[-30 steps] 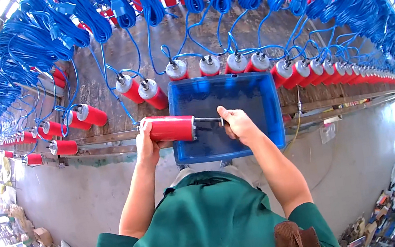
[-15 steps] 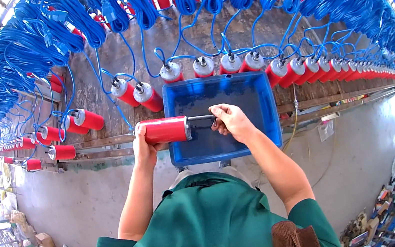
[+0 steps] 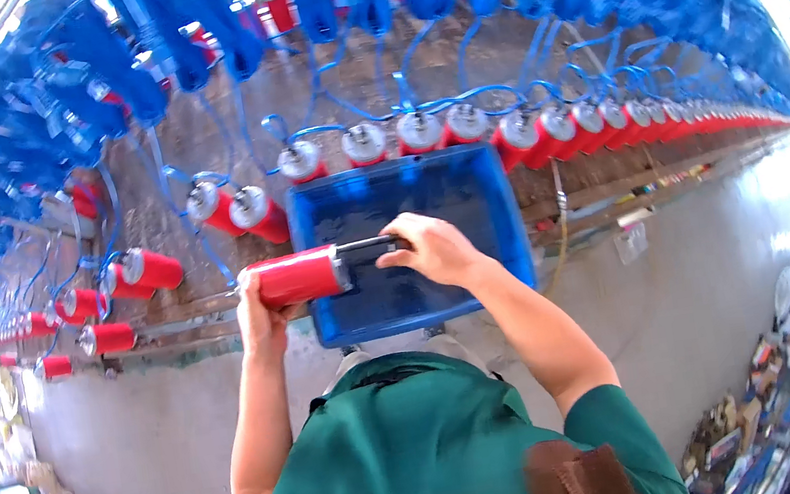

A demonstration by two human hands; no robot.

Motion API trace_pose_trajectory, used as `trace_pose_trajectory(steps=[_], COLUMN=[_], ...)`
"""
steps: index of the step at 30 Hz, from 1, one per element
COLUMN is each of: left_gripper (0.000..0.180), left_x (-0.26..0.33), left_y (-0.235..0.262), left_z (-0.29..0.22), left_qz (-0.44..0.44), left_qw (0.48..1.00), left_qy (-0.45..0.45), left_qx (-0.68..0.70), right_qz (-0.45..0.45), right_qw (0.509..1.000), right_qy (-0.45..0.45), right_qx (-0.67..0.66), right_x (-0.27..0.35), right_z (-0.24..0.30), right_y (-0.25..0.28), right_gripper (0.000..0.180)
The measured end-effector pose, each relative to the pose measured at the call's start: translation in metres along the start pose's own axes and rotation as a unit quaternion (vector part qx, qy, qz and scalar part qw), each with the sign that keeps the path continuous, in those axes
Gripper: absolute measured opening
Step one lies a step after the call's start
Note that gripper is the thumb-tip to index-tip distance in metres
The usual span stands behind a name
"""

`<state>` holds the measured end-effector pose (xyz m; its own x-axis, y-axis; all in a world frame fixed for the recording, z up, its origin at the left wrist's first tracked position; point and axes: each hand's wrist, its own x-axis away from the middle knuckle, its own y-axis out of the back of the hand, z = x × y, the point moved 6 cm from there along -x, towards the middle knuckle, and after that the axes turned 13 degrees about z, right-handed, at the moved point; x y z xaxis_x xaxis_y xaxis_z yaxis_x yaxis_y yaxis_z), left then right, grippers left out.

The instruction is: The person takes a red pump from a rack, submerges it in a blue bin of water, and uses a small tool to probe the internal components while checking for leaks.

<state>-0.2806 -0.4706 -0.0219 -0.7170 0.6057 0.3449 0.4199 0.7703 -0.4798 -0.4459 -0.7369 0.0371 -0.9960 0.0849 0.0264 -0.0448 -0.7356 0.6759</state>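
Observation:
My left hand (image 3: pixel 262 318) grips a red cylinder (image 3: pixel 294 279) by its left end, holding it nearly level over the left part of the blue bin. A thin grey rod (image 3: pixel 364 244) juts from the metal cap at the cylinder's right end. My right hand (image 3: pixel 431 250) is closed around the far end of this rod, above the bin. A dark part of the rod shows at the fingers; its exact kind is unclear. Beneath, the blue plastic bin (image 3: pixel 512 230) has a dark, shiny bottom.
Behind the bin, red cylinders with metal caps (image 3: pixel 419 130) line a worn wooden bench (image 3: pixel 197 133), each trailing blue cable. Bundled blue cables (image 3: pixel 233 27) hang across the far side. More red cylinders (image 3: pixel 153 268) lie at left. Grey floor (image 3: pixel 166 411) spreads below the bench edge.
The whole view has shifted, so bench and bin appear farther left, with blur. My right hand has closed more around the rod's end. My left hand keeps its grip on the cylinder.

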Motion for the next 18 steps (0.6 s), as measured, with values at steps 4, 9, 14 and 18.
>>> trace_pose_trajectory(steps=[4, 9, 14, 18], left_gripper=[0.057, 0.070, 0.069, 0.075], left_x=[-0.002, 0.008, 0.005, 0.008], left_y=[0.011, 0.010, 0.013, 0.008], left_z=[0.002, 0.002, 0.006, 0.002], left_qz=[0.000, -0.029, -0.024, -0.031], left_qw=[1.000, 0.999, 0.999, 0.999], left_qy=[-0.003, -0.031, -0.015, -0.018], left_qx=[-0.009, -0.032, -0.026, -0.034], right_qz=[0.004, -0.288, -0.366, -0.253], right_qw=[0.998, 0.940, 0.836, 0.821], right_qy=[0.034, -0.104, -0.395, -0.497], right_qx=[-0.047, -0.152, 0.110, 0.122], right_x=[-0.001, 0.070, 0.173, 0.173], right_z=[-0.001, -0.048, -0.227, -0.286], right_y=[0.001, 0.083, 0.124, 0.112], right_gripper=[0.058, 0.024, 0.026, 0.035])
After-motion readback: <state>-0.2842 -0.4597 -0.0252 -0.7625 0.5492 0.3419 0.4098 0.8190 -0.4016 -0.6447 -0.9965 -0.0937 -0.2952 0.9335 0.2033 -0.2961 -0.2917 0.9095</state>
